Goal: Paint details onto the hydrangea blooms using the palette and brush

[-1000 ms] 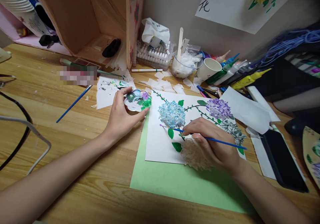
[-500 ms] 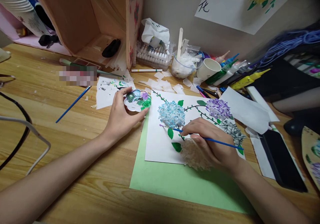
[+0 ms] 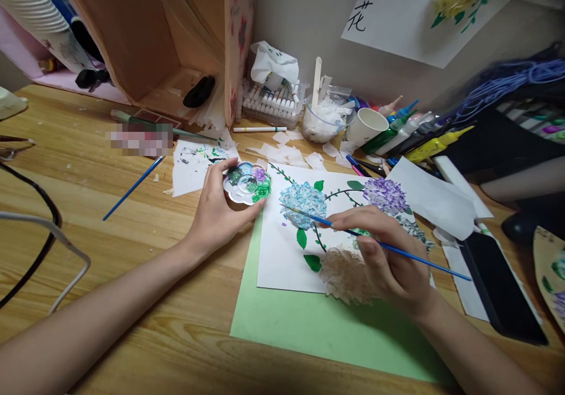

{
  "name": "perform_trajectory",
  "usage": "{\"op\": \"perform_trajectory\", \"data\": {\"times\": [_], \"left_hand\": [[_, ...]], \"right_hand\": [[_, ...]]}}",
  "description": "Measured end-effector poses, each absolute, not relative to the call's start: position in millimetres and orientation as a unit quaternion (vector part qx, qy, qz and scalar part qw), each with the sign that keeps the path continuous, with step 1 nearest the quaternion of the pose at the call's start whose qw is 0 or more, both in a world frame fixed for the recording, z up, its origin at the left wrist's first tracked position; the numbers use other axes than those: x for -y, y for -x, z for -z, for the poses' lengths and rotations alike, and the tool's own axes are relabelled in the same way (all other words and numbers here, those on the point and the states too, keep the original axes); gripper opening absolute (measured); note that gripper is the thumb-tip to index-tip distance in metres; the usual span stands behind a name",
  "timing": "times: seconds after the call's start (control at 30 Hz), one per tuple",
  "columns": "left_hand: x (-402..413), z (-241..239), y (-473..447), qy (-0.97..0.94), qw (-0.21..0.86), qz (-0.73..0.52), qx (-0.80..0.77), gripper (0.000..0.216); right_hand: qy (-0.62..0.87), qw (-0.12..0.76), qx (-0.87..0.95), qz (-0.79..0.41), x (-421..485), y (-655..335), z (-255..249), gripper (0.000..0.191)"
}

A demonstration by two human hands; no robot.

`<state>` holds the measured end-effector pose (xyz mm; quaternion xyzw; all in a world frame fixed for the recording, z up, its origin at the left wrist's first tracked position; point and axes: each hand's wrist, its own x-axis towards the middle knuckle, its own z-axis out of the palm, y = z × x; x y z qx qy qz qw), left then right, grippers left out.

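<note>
My left hand point(image 3: 218, 209) grips a small flower-shaped paint palette point(image 3: 247, 183) with green, purple and blue paint, resting on the wooden desk. My right hand point(image 3: 384, 256) pinches a thin blue paintbrush point(image 3: 375, 243), its tip raised over the blue flower point(image 3: 303, 202) on the white sheet point(image 3: 282, 248). The sheet carries a purple flower point(image 3: 386, 193), green leaves and stems, and a cream paper flower point(image 3: 346, 274) under my right palm. A light green sheet point(image 3: 286, 318) lies beneath.
A second blue brush point(image 3: 132, 188) and a paint-stained paper point(image 3: 192, 162) lie left of the palette. At the back stand a marker box point(image 3: 271, 100), a plastic cup of tissue point(image 3: 324, 121), a white cup point(image 3: 368, 125) and paint bottles point(image 3: 435, 142). A black phone point(image 3: 501, 286) lies right.
My right hand has lifted off the paper and swung the brush tip up and left, from the stems toward the blue flower. The left hand stays on the palette.
</note>
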<state>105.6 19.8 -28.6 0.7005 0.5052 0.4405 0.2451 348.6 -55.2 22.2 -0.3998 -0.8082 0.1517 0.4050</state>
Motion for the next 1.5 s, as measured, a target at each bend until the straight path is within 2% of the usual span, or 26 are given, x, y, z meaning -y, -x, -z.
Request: {"op": "perform_trajectory", "data": {"times": [0.1, 0.33, 0.63, 0.87, 1.17, 1.5], "left_hand": [[-17.1, 25.1, -107.1, -0.731, 0.226, -0.438, -0.472, 0.072], [-12.0, 21.1, -107.4, -0.800, 0.207, -0.422, -0.373, 0.076], [-11.5, 20.2, -107.3, -0.810, 0.207, -0.420, -0.353, 0.074], [-12.8, 19.2, -106.8, -0.786, 0.181, -0.429, -0.406, 0.072], [-15.3, 21.0, -107.0, -0.758, 0.167, -0.437, -0.455, 0.070], [-15.4, 20.2, -108.1, -0.752, 0.178, -0.431, -0.465, 0.069]], "right_hand": [[0.423, 0.417, 0.790, -0.149, 54.7, -348.1, -20.8, 0.023], [0.435, 0.383, 0.806, -0.123, 53.3, -346.8, -20.0, 0.021], [0.450, 0.372, 0.803, -0.119, 53.6, -347.4, -22.2, 0.019], [0.388, 0.492, 0.769, -0.125, 59.6, -350.4, -20.9, 0.024], [0.389, 0.401, 0.817, -0.139, 56.6, -345.6, -21.1, 0.021], [0.408, 0.384, 0.814, -0.151, 53.1, -348.4, -19.4, 0.020]]}}
